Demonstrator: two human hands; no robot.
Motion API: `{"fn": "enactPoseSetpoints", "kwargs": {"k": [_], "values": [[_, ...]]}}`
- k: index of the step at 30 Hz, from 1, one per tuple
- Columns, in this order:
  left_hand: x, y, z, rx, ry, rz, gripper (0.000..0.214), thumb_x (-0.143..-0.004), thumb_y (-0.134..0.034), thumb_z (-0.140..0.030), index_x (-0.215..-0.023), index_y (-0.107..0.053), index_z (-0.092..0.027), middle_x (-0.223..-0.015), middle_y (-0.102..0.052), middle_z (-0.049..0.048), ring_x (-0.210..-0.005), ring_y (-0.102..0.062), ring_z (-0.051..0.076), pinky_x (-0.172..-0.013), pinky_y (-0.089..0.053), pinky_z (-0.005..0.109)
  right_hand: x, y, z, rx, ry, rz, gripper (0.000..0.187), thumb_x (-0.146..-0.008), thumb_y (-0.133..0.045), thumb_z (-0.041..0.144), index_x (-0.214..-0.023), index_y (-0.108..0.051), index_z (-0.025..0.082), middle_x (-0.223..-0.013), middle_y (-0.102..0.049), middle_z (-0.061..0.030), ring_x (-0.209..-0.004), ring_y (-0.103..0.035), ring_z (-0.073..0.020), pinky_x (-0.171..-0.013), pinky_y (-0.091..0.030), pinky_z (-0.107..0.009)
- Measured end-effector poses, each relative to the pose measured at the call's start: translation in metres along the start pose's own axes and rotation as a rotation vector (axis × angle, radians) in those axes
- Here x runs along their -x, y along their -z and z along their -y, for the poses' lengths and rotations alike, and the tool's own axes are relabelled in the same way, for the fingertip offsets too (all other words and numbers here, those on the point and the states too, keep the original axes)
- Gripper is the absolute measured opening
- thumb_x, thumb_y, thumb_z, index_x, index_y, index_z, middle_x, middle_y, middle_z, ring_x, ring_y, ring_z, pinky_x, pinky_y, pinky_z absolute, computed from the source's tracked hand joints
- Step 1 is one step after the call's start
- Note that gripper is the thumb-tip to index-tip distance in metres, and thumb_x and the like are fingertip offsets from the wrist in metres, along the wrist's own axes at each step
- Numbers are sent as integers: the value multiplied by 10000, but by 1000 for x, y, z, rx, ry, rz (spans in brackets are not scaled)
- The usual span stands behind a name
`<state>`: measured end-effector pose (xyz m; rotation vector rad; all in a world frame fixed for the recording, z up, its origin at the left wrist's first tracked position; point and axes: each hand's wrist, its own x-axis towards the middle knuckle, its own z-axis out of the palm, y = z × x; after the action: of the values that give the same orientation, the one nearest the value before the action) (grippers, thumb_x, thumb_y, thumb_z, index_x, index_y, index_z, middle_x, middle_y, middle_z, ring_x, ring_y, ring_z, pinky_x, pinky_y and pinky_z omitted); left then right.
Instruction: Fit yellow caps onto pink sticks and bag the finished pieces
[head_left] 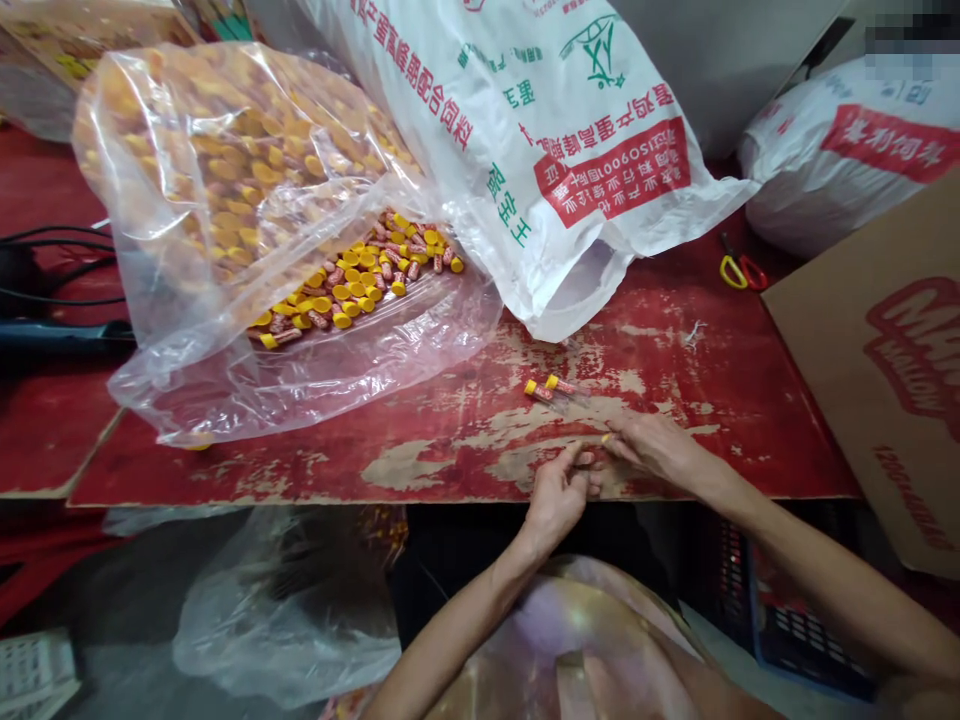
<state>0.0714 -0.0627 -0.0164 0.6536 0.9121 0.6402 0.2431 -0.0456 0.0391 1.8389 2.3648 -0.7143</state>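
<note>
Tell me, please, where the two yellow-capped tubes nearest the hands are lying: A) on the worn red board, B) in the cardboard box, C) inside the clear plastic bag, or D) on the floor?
A. The two yellow-capped tubes lie directly on the worn red board, outside the clear plastic bag.

A white plastic sack (540, 150) printed in red and green slumps across a peeling red-painted board (750, 340), with a second white sack (810, 190) at the far right. Red-and-yellow-handled scissors (742, 270) lie near a brown cardboard panel (870, 370) with red lettering; black cables (52, 270) run along the left.
</note>
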Motion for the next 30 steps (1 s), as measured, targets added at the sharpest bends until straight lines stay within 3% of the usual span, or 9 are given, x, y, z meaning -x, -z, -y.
{"fn": "enactPoseSetpoints", "kwargs": {"k": [3, 7, 11, 14, 17, 20, 22, 27, 30], "values": [[1, 4, -3, 50, 31, -31, 432, -695, -601, -150, -1127, -593, -141, -953, -609, 61, -621, -609, 94, -652, -532, 260, -8, -3, -9, 89, -73, 34, 222, -886, -481, 236, -1000, -648, 141, -766, -661, -96, -697, -621, -185, -649, -425, -255], [6, 5, -11, 16, -4, -1, 275, -740, -617, -239, -997, -640, -142, -777, -612, 32, -579, -580, 104, -584, -484, 231, -9, -31, -13, 127, -83, -86, 163, -849, -486, 199, -893, -641, 175, -773, -641, -102, -664, -602, -199, -584, -405, -274], [3, 14, -36, -269, -314, -91, 181, -788, -561, -207, -898, -703, -181, -779, -647, 51, -657, -582, 146, -654, -469, 265, -2, -41, -18, 219, -68, -170, 208, -866, -436, 293, -827, -619, 202, -785, -632, -83, -565, -585, -186, -482, -366, -270], [-3, 44, -71, -504, -621, -281, 225, -793, -532, -143, -897, -717, -218, -856, -670, 64, -814, -604, 190, -782, -454, 296, 1, -29, -29, 83, 17, -280, 305, -900, -375, 397, -824, -618, 228, -788, -646, -63, -602, -613, -196, -510, -421, -287], [-17, 95, -114, -669, -775, -577, 212, -798, -528, -153, -899, -703, -217, -852, -659, 65, -825, -593, 197, -791, -437, 299, -11, -13, -41, -84, -95, -478, 346, -920, -346, 445, -982, -620, 243, -940, -671, -64, -753, -641, -215, -631, -479, -322], [-44, 145, -157, -883, -747, -847, 188, -824, -507, -202, -900, -674, -164, -859, -637, 79, -799, -580, 198, -774, -435, 302, -40, -8, -39, -210, -190, -585, 358, -904, -400, 464, -1076, -611, 232, -1047, -657, -73, -888, -623, -234, -736, -488, -360], [-69, 166, -183, -1094, -667, -950, 217, -833, -485, -196, -952, -653, -129, -924, -634, 111, -849, -580, 218, -800, -430, 316, -63, -11, -30, -304, -146, -603, 336, -894, -447, 454, -1045, -627, 215, -1033, -658, -77, -925, -610, -229, -785, -486, -368], [-129, 174, -226, -1529, -504, -1033, 349, -871, -451, -254, -1157, -562, -87, -1142, -582, 205, -934, -587, 297, -768, -431, 363, -100, -9, -21, -282, 84, -634, 227, -891, -491, 320, -1018, -625, 188, -992, -662, -82, -924, -595, -210, -838, -470, -377], [-149, 174, -236, -1676, -415, -988, 335, -898, -366, -199, -1138, -568, -81, -1140, -580, 229, -887, -610, 309, -717, -434, 373, -111, 12, -32, -233, 43, -693, 231, -895, -461, 263, -1038, -620, 176, -995, -650, -80, -923, -588, -198, -825, -474, -352]]}}
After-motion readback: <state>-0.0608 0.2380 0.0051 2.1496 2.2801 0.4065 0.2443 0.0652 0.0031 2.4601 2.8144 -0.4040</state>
